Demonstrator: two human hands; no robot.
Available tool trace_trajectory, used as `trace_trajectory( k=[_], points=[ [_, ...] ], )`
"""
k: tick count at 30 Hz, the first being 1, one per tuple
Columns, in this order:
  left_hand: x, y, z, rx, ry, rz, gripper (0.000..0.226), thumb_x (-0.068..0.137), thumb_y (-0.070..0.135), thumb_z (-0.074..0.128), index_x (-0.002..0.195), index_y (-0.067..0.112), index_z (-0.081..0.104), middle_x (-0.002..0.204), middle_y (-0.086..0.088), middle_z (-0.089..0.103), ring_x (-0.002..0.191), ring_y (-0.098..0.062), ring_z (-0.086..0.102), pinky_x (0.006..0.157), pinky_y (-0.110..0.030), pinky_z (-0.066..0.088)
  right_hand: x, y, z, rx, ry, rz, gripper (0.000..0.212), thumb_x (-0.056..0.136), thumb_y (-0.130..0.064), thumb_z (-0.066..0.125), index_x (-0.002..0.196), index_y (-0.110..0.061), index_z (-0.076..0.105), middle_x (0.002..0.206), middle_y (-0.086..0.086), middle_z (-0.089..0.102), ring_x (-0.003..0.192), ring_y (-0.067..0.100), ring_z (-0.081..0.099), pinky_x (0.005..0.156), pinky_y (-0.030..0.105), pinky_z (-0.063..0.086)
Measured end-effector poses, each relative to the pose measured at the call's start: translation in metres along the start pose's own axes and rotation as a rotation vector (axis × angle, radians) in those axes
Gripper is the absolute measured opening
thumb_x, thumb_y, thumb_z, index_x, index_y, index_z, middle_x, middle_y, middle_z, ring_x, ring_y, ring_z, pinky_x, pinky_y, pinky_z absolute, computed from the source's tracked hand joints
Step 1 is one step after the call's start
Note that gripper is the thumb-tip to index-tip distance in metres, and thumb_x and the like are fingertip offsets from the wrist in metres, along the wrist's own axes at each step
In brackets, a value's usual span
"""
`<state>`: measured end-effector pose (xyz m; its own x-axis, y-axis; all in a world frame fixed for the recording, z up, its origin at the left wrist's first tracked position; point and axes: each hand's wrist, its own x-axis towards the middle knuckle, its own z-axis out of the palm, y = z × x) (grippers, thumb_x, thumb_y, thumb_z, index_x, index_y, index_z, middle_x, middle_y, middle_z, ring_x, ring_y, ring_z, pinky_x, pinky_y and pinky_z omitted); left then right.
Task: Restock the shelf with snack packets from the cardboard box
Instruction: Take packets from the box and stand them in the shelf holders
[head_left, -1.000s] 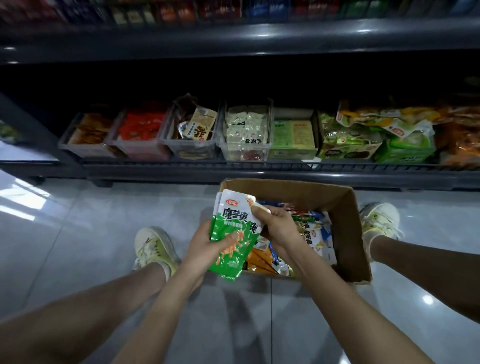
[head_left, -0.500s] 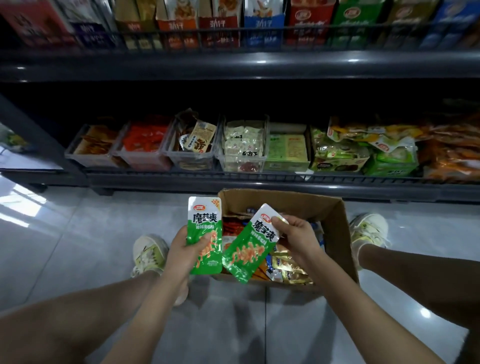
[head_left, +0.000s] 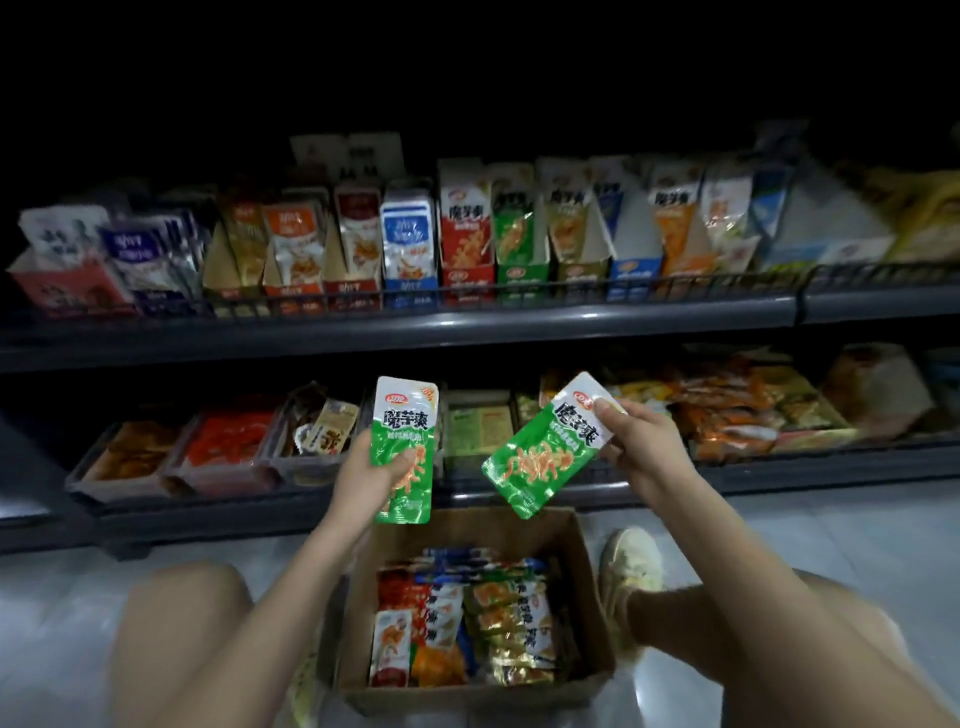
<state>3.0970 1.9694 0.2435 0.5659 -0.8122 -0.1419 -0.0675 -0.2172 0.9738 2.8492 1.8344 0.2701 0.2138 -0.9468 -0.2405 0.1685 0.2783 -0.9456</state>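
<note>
The left hand (head_left: 371, 470) is gripping the upright packet (head_left: 404, 415), the right hand (head_left: 641, 447) is pinching the tilted packet (head_left: 540, 460), which is needing straightening for the green carton (head_left: 521, 275) above the fingertips.

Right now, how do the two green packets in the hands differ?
The left green packet stands upright; the right green packet is tilted. The left hand grips its packet at the lower half; the right hand pinches its one at the white top end. Both show the same green and white print.
</note>
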Motion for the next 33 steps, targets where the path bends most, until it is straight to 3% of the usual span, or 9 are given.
trace_trajectory(
  k=[3, 7, 10, 14, 18, 24, 29, 31, 33],
  points=[
    [0.01, 0.034, 0.013, -0.03, 0.006, 0.073, 0.034, 0.089, 0.007, 0.062, 0.122, 0.01, 0.052, 0.115, -0.005, 0.064, 0.102, -0.021, 0.061, 0.08, -0.032, 0.048, -0.001, -0.04, -0.004, 0.027, 0.024, -0.085, 0.009, 0.092, -0.009, 0.059, 0.089, -0.002, 0.065, 0.068, 0.006, 0.067, 0.067, 0.022, 0.051, 0.063, 0.031, 0.036],
    [0.022, 0.072, 0.018, 0.0, -0.006, 0.149, 0.026, 0.091, 0.009, 0.06, 0.116, 0.011, 0.053, 0.108, -0.001, 0.064, 0.101, -0.021, 0.062, 0.07, -0.026, 0.046, -0.001, -0.088, 0.001, 0.049, 0.054, -0.189, 0.006, 0.093, -0.008, 0.058, 0.09, -0.004, 0.062, 0.079, 0.011, 0.067, 0.074, 0.022, 0.059, 0.073, 0.034, 0.047],
    [0.032, 0.099, 0.016, 0.025, 0.013, 0.185, 0.029, 0.09, 0.014, 0.062, 0.117, 0.013, 0.052, 0.115, -0.003, 0.063, 0.105, -0.022, 0.06, 0.083, -0.035, 0.049, 0.006, -0.117, 0.01, 0.058, 0.073, -0.238, 0.004, 0.094, -0.009, 0.058, 0.091, -0.006, 0.06, 0.087, 0.011, 0.068, 0.076, 0.017, 0.066, 0.07, 0.029, 0.058],
    [0.052, 0.129, 0.014, 0.042, 0.041, 0.23, 0.06, 0.087, 0.025, 0.066, 0.139, 0.01, 0.04, 0.14, -0.007, 0.05, 0.126, -0.027, 0.049, 0.104, -0.052, 0.04, 0.03, -0.146, 0.026, -0.005, 0.103, -0.315, 0.004, 0.093, -0.006, 0.059, 0.089, -0.007, 0.06, 0.09, 0.013, 0.067, 0.078, 0.022, 0.066, 0.068, 0.031, 0.059],
    [0.071, 0.158, 0.017, 0.011, 0.083, 0.284, 0.052, 0.089, 0.019, 0.064, 0.136, 0.012, 0.044, 0.136, -0.005, 0.053, 0.122, -0.024, 0.052, 0.103, -0.047, 0.042, 0.063, -0.174, 0.045, -0.113, 0.143, -0.391, 0.009, 0.09, -0.005, 0.062, 0.084, -0.012, 0.061, 0.091, 0.01, 0.067, 0.081, 0.023, 0.064, 0.071, 0.034, 0.057],
    [0.116, 0.182, 0.02, -0.056, 0.106, 0.261, 0.066, 0.086, 0.028, 0.067, 0.143, 0.016, 0.036, 0.145, -0.005, 0.045, 0.129, -0.027, 0.046, 0.105, -0.053, 0.039, 0.134, -0.191, 0.085, -0.262, 0.215, -0.534, 0.008, 0.089, -0.008, 0.064, 0.081, -0.01, 0.06, 0.077, 0.006, 0.061, 0.079, 0.024, 0.059, 0.071, 0.037, 0.05],
    [0.147, 0.184, 0.026, -0.165, 0.09, 0.284, 0.052, 0.09, 0.015, 0.063, 0.137, 0.012, 0.041, 0.123, 0.01, 0.048, 0.112, -0.011, 0.051, 0.087, -0.027, 0.039, 0.191, -0.172, 0.112, -0.419, 0.226, -0.513, 0.019, 0.089, -0.017, 0.066, 0.075, -0.011, 0.056, 0.064, 0.004, 0.055, 0.062, 0.018, 0.05, 0.058, 0.032, 0.041],
    [0.15, 0.186, 0.029, -0.202, 0.078, 0.298, 0.058, 0.091, 0.014, 0.062, 0.143, 0.011, 0.035, 0.121, 0.012, 0.042, 0.101, -0.003, 0.047, 0.086, -0.02, 0.035, 0.207, -0.163, 0.117, -0.558, 0.194, -0.497, 0.01, 0.091, -0.015, 0.064, 0.082, -0.012, 0.059, 0.071, 0.003, 0.057, 0.062, 0.016, 0.051, 0.055, 0.03, 0.04],
    [0.157, 0.186, 0.029, -0.213, 0.074, 0.299, 0.064, 0.091, 0.014, 0.062, 0.146, 0.01, 0.029, 0.131, 0.012, 0.039, 0.109, -0.006, 0.042, 0.088, -0.023, 0.03, 0.218, -0.159, 0.119, -0.737, 0.164, -0.538, 0.01, 0.089, -0.011, 0.065, 0.098, -0.014, 0.064, 0.087, 0.004, 0.063, 0.074, 0.019, 0.059, 0.058, 0.036, 0.048]
  ],
)
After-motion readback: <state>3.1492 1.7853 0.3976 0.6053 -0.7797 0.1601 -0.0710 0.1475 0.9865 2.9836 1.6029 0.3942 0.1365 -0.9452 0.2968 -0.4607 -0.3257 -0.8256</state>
